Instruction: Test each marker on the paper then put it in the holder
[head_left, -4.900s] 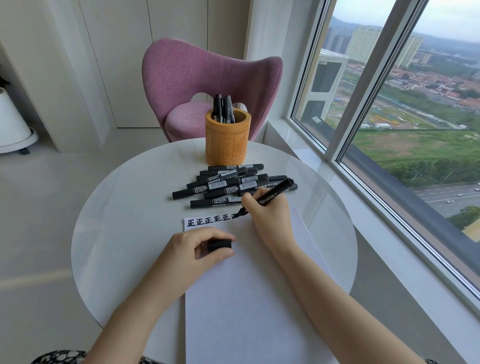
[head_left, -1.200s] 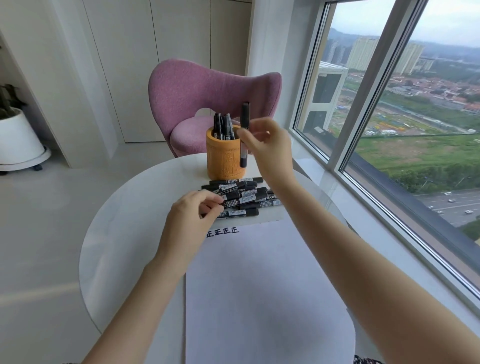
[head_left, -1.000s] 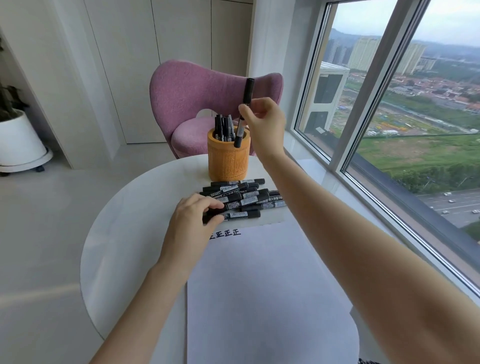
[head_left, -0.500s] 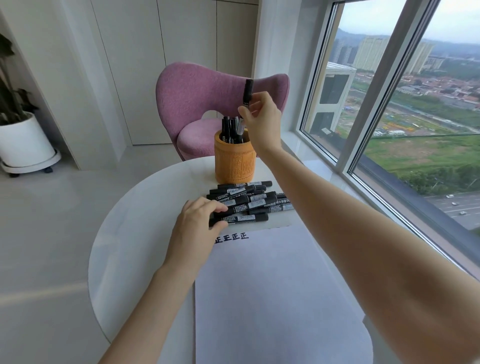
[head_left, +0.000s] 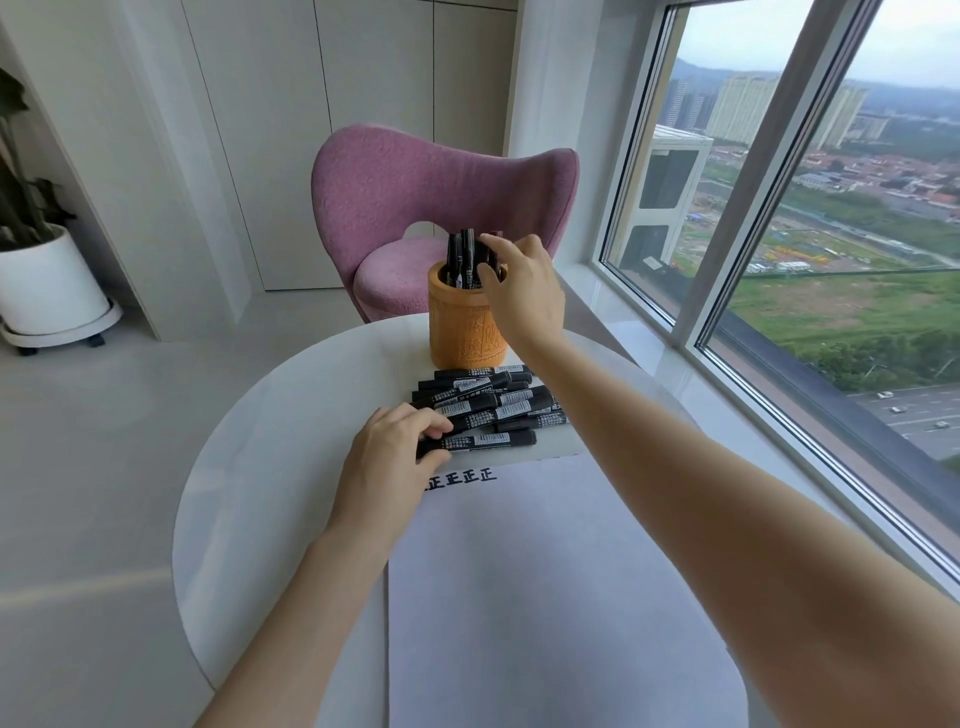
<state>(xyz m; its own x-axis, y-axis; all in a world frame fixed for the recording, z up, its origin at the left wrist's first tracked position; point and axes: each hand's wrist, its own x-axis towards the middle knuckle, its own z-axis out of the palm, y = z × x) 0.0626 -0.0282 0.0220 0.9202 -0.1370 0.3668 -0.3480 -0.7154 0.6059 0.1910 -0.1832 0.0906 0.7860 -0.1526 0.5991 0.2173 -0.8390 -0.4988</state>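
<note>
A carved wooden holder (head_left: 467, 338) stands at the far side of the round white table (head_left: 270, 467) with several black markers (head_left: 462, 260) upright in it. My right hand (head_left: 519, 291) is at the holder's rim, thumb and fingers pinched on a black marker sunk among the others. A pile of black markers (head_left: 498, 402) lies in front of the holder. My left hand (head_left: 384, 457) pinches the left end of the nearest marker (head_left: 488, 440) of the pile. The white paper (head_left: 545, 597) lies below the pile, with a row of black test marks (head_left: 460, 477) at its top left.
A pink armchair (head_left: 415, 187) stands just behind the table. A large window (head_left: 831, 260) with a low sill runs along the right. A white plant pot (head_left: 47, 286) on wheels sits on the floor at far left.
My right hand carried the marker from the paper to the holder and lowered it in among the others. My left hand moved from the paper to the pile and closed on the nearest marker.
</note>
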